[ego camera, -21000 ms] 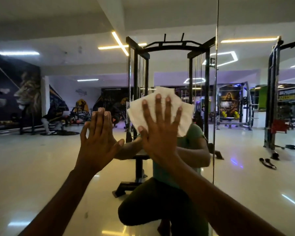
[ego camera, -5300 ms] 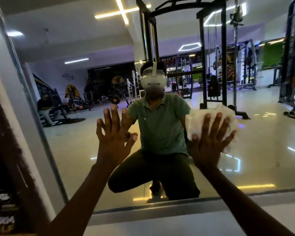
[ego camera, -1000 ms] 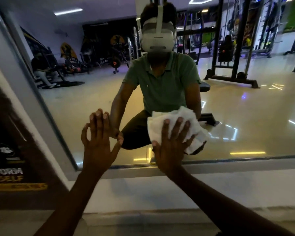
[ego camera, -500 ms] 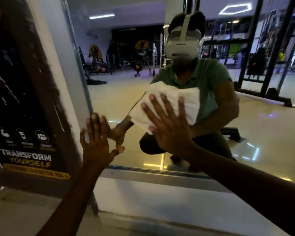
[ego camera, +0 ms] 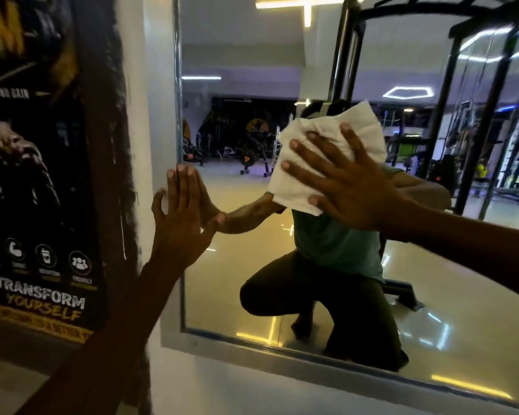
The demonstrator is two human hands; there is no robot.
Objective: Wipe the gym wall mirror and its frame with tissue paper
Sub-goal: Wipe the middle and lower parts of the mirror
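Observation:
The wall mirror (ego camera: 240, 271) fills the middle and right of the head view, and its grey metal frame (ego camera: 252, 348) runs up the left edge and along the bottom. My right hand (ego camera: 342, 181) presses a folded white tissue paper (ego camera: 300, 175) flat against the glass with spread, straight fingers, about a hand's width right of the left frame edge. My left hand (ego camera: 180, 217) lies flat with straight fingers on the mirror's left edge, overlapping the frame strip. A crouching person is reflected in the glass, partly hidden behind the tissue.
A dark poster (ego camera: 39, 181) with the words "TRANSFORM YOURSELF" covers the wall left of the mirror. A pale wall strip (ego camera: 150, 121) separates poster and frame. A light ledge (ego camera: 252, 384) runs below the bottom frame. Gym machines appear only as reflections.
My right hand has slid the tissue up the glass from near the bottom frame. My left hand has shifted left onto the mirror's left edge. The view has tilted up.

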